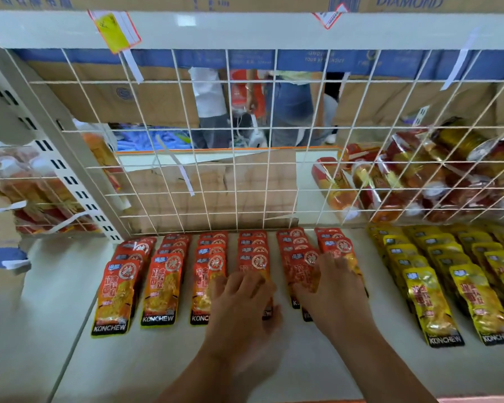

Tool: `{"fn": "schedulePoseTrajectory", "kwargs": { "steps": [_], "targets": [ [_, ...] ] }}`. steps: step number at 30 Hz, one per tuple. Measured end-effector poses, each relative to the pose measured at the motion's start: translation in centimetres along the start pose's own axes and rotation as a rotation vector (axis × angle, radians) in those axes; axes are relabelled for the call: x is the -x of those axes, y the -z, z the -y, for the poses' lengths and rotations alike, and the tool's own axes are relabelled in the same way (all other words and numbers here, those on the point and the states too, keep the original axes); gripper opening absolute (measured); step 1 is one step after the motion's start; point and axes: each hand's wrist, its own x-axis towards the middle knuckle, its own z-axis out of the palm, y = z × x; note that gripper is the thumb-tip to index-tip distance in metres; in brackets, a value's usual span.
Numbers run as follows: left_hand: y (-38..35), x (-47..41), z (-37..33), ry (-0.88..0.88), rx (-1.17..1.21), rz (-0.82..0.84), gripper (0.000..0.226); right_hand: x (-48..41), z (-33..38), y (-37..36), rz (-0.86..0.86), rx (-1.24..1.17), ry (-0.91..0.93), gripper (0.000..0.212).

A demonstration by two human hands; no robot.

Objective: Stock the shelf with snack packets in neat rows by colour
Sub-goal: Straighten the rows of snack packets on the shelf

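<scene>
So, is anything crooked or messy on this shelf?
Yes. The front packet of the leftmost red row leans sideways and sticks out further than the packet beside it. Up top, the yellow price tag hangs crooked on the white rail.

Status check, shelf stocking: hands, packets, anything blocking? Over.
Left hand and right hand flat on red packets, fingers spread. Six red rows laid, yellow packets to their right. Nothing in the way.

Six rows of red packets [160, 286], at least three of yellow packets [431, 306]
</scene>
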Motion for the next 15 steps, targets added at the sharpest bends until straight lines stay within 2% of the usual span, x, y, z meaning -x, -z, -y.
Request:
{"fn": "schedulePoseTrajectory", "kwargs": {
  "steps": [7, 15],
  "targets": [
    [-0.2, 0.1, 0.3, -0.006, 0.059, -0.034, 0.022, 0.9, 1.3, -0.7, 0.017, 0.068, -0.062, 0.065],
    [-0.2, 0.1, 0.4, 0.018, 0.063, 0.014, 0.021, 1.2, 2.0, -0.6, 0.016, 0.055, -0.061, 0.062]
  ]
}}
